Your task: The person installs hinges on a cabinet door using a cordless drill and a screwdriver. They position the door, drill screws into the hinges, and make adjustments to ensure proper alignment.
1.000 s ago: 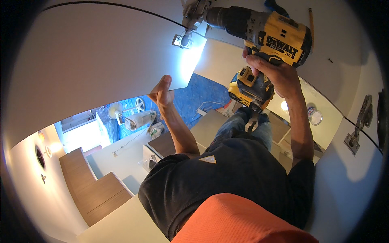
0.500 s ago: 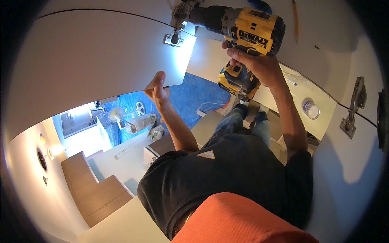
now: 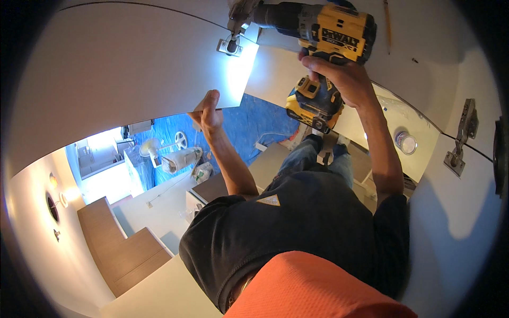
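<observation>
My left hand (image 3: 210, 112) is closed around the lower edge of a pale cabinet door (image 3: 132, 66), thumb on its near face. My right hand (image 3: 345, 79) grips the handle of a yellow and black cordless drill (image 3: 347, 33). The drill lies roughly level, its chuck pointing left toward a metal concealed hinge (image 3: 230, 46) near the door's upper right. Bright light falls on the door beside this hinge. Where the bit meets the hinge hardware is too dark to make out.
A pencil (image 3: 387, 27) and a small screw-like piece (image 3: 415, 60) lie on the pale panel at the upper right. Another hinge (image 3: 463, 130) is mounted at the far right, with a can (image 3: 406, 143) near it. Blue sheeting (image 3: 260, 119) covers the floor below, where a fan (image 3: 151, 151) stands.
The door and its hinge have shifted slightly up and right, with my left hand still on the edge. The drill has moved slightly right in my right hand.
</observation>
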### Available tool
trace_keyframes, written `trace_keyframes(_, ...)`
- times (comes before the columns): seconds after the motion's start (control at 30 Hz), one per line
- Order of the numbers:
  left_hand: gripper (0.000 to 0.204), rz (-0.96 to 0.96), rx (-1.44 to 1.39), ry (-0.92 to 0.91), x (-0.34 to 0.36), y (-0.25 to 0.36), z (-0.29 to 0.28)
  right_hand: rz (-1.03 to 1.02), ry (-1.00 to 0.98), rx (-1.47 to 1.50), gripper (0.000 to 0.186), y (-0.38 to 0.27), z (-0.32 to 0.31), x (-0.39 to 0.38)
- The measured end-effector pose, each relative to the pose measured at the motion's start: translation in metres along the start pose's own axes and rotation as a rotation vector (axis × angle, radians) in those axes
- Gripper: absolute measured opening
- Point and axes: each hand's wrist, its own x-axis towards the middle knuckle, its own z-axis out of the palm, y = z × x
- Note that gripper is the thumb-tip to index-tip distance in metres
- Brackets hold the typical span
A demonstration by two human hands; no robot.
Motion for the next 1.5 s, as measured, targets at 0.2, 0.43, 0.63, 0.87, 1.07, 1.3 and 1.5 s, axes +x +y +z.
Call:
trace_keyframes(0.2,0.031,-0.091,0.032,-0.004,-0.005,0.005,0.002,-0.127,-0.057,0.134,0.027,0.004,-0.001,0.002)
trace_keyframes(0.43,0.042,-0.044,0.173,0.100,-0.016,-0.002,0.001,-0.139,0.021,0.272,0.030,-0.010,0.002,-0.024)
trace_keyframes(0.63,0.046,0.442,-0.049,0.177,-0.061,0.021,0.038,-0.334,0.227,0.246,0.037,-0.029,-0.003,-0.090)
trace_keyframes(0.87,0.027,0.240,0.351,-0.319,0.001,0.011,0.146,-0.492,0.492,0.070,0.036,-0.031,-0.008,-0.159)
trace_keyframes(1.07,0.022,0.345,0.750,-0.422,0.062,-0.091,0.178,-0.462,0.623,0.054,0.041,-0.019,-0.008,-0.170)
trace_keyframes(1.3,0.017,-0.076,0.256,-0.362,0.050,-0.078,0.179,-0.326,0.609,0.081,0.038,-0.003,-0.008,-0.159)
trace_keyframes(1.5,0.019,-0.531,-0.511,-0.256,0.010,-0.042,0.166,-0.271,0.407,0.099,0.034,0.013,-0.005,-0.141)
